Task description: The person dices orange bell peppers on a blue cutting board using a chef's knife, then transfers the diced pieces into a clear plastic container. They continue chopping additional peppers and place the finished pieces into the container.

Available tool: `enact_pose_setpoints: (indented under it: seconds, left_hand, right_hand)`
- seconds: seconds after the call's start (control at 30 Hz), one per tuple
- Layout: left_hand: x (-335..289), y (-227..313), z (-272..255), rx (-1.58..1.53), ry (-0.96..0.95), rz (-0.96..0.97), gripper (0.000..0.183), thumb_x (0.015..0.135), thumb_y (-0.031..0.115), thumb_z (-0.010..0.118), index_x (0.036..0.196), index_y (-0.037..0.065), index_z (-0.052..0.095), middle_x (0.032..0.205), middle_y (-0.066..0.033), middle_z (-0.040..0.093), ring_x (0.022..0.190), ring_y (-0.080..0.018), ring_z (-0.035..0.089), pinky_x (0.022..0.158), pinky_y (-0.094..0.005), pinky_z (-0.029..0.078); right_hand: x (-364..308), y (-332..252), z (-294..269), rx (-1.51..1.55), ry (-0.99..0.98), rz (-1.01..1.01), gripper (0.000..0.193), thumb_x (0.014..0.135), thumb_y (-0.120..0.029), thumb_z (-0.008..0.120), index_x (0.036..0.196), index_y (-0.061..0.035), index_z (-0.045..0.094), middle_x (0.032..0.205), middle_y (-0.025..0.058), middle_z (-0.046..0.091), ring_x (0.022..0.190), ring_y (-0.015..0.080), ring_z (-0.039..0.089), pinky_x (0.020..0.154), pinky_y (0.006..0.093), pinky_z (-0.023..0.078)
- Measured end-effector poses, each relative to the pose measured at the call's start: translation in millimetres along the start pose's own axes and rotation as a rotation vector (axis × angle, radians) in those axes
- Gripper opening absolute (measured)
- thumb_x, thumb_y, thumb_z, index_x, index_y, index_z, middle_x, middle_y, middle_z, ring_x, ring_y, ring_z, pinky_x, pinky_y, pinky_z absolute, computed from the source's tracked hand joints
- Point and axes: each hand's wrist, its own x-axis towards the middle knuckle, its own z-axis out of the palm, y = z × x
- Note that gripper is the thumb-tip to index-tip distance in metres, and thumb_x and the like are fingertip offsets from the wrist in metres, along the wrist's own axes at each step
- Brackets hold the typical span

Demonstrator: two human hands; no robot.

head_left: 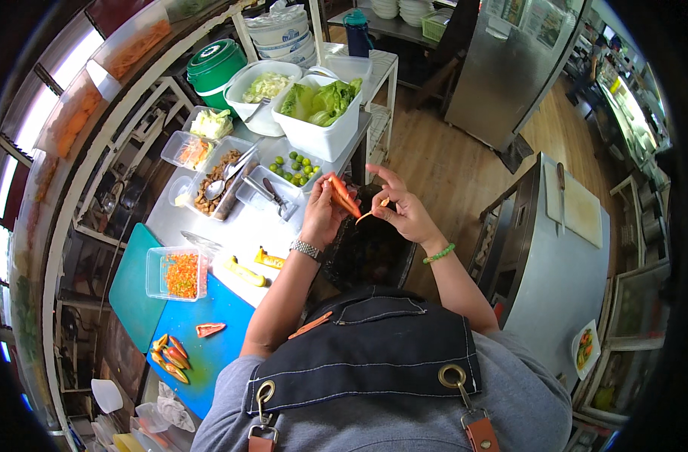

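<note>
My left hand (323, 218), with a metal watch on its wrist, is closed round a red pepper piece (344, 197). A thin pale orange strip (369, 214), perhaps pepper pith, is pinched in my right hand (406, 217), close to the pepper's lower end. Both hands are above a dark bin (366, 260). On the blue cutting board (223, 361) lie several small orange and red pepper pieces (172, 357) and a single red piece (210, 329). A clear tub (155, 273) of diced orange-red pepper stands by them. Two yellow pepper pieces (244, 272) lie nearer my left forearm.
A knife (201, 240) lies beyond the diced pepper. Containers of green citrus (293, 167), brown chunks with spoons (216, 184) and lettuce (321, 105) line the far table. To the right, another counter (551, 279) carries a white cutting board (577, 207) with a knife.
</note>
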Motion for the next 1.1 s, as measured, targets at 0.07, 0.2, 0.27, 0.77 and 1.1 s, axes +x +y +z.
enact_pose_setpoints:
  seconds: [0.07,0.2,0.27,0.77,1.1]
  left_hand:
    - [1,2,0,0.052,0.042,0.028,0.032,0.11,0.025,0.038,0.138,0.011,0.042,0.116,-0.0079,0.059,0.103,-0.0266,0.066,0.086,-0.0468,0.06]
    - [-2,-2,16,0.237,0.026,0.128,0.03,0.109,0.018,0.041,0.138,0.008,0.044,0.12,-0.0086,0.06,0.096,-0.0193,0.067,0.079,-0.036,0.06]
    - [-2,-4,20,0.289,-0.016,0.21,0.03,0.109,0.017,0.044,0.138,0.008,0.045,0.123,-0.0089,0.061,0.095,-0.0167,0.066,0.077,-0.0331,0.059]
    - [-6,-11,32,-0.185,-0.133,-0.014,0.045,0.107,0.046,0.042,0.141,0.017,0.043,0.117,-0.0064,0.059,0.102,-0.0202,0.059,0.091,-0.0396,0.052]
    - [-1,13,26,-0.046,-0.087,0.028,0.037,0.108,0.039,0.041,0.142,0.024,0.039,0.115,-0.0063,0.053,0.102,-0.0211,0.058,0.088,-0.045,0.053]
  right_hand:
    - [-1,0,-3,-0.157,0.015,0.02,0.013,0.091,-0.024,0.073,0.097,-0.0129,0.069,0.16,0.0056,0.034,0.148,0.0293,0.027,0.119,0.0443,0.025]
    - [10,3,11,-0.479,0.076,-0.139,0.023,0.086,-0.022,0.075,0.108,-0.015,0.071,0.151,0.0116,0.043,0.142,0.0367,0.033,0.115,0.0492,0.029]
    - [15,5,28,-0.64,0.138,-0.154,0.024,0.085,-0.02,0.074,0.108,-0.0152,0.072,0.15,0.0125,0.044,0.141,0.0387,0.033,0.113,0.0511,0.031]
    - [18,23,49,-0.32,0.274,0.047,0.013,0.08,-0.01,0.078,0.091,-0.0049,0.074,0.148,0.0082,0.047,0.133,0.0356,0.04,0.111,0.0445,0.036]
    - [1,10,11,-0.451,0.318,0.09,0.015,0.083,-0.009,0.075,0.093,-0.0006,0.067,0.102,0.0124,0.062,0.087,0.0293,0.065,0.077,0.0376,0.054]
